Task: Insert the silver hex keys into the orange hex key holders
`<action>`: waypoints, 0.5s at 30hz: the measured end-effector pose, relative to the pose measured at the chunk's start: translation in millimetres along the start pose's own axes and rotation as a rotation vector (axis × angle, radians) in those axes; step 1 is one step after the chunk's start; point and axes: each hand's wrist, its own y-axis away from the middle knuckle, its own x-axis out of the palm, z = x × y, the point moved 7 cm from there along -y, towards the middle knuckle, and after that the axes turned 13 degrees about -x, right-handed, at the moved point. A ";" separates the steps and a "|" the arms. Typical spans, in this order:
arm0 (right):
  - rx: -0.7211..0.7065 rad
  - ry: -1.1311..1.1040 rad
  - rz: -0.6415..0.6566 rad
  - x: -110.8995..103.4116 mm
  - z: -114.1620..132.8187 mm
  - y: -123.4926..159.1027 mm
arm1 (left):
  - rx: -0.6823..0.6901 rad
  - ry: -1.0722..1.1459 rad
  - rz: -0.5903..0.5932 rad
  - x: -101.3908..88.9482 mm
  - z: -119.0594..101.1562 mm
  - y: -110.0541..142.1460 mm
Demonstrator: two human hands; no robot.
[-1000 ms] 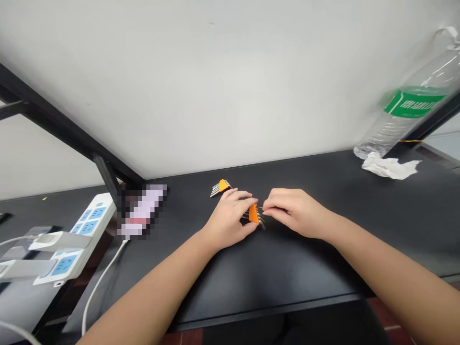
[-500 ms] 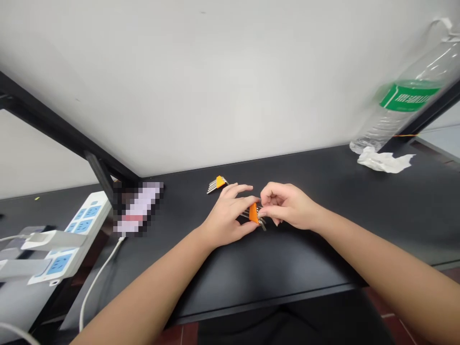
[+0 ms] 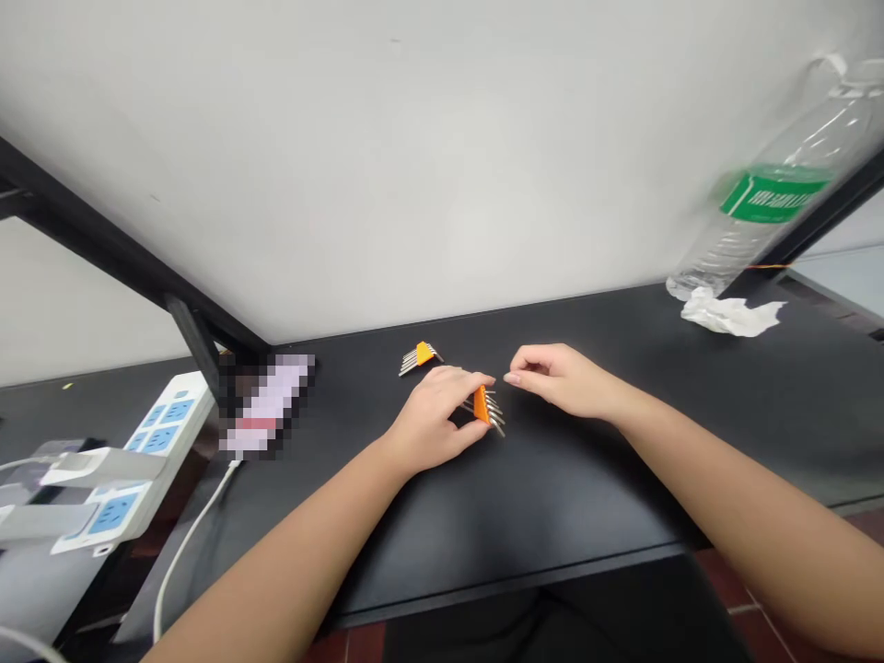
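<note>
My left hand [image 3: 442, 419] pinches an orange hex key holder [image 3: 482, 405] between thumb and fingers, low over the black table. Several silver hex keys [image 3: 494, 412] stick out of its right side with their bent ends. Just to the right, apart from the holder, is my right hand [image 3: 563, 379]. Its thumb and forefinger meet in a pinch, and I cannot make out whether anything small is between the tips. A second orange holder with hex keys [image 3: 424, 354] lies on the table behind my left hand.
A pixelated flat object [image 3: 269, 405] with a white cable [image 3: 180, 552] lies at the left, beside a power strip [image 3: 148, 451] with plugs in it. At the back right stand a clear plastic bottle [image 3: 732, 239] and a crumpled tissue [image 3: 732, 315]. The wall closes off the rear.
My right hand has come away from the hex keys, moving slightly up and right. My left hand still grips the holder, now a little further left, with its fingers drawn in.
</note>
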 end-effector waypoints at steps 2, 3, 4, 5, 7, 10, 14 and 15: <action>-0.042 0.277 0.104 -12.2 -2.2 3.0 | -0.060 0.009 0.027 1.1 6.8 -0.8; -0.037 0.408 0.155 -16.9 -6.2 4.9 | -0.078 0.012 0.032 1.4 9.0 -0.9; -0.015 0.511 0.196 -20.6 -11.6 6.8 | -0.084 0.014 0.033 1.7 10.1 -0.8; 0.012 0.581 0.224 -23.3 -16.7 8.3 | -0.082 0.015 0.033 2.0 10.5 -0.5; 0.063 0.656 0.242 -25.7 -24.3 10.0 | -0.075 0.012 0.029 2.7 10.9 0.1; 0.096 0.703 0.211 -24.8 -26.5 8.4 | -0.080 0.007 0.038 4.7 12.0 1.1; 0.108 0.756 0.193 -21.8 -25.8 4.9 | -0.148 0.043 0.055 6.5 15.4 1.4; 0.108 0.772 0.197 -21.1 -25.5 4.5 | -0.166 0.056 0.054 6.2 16.0 1.2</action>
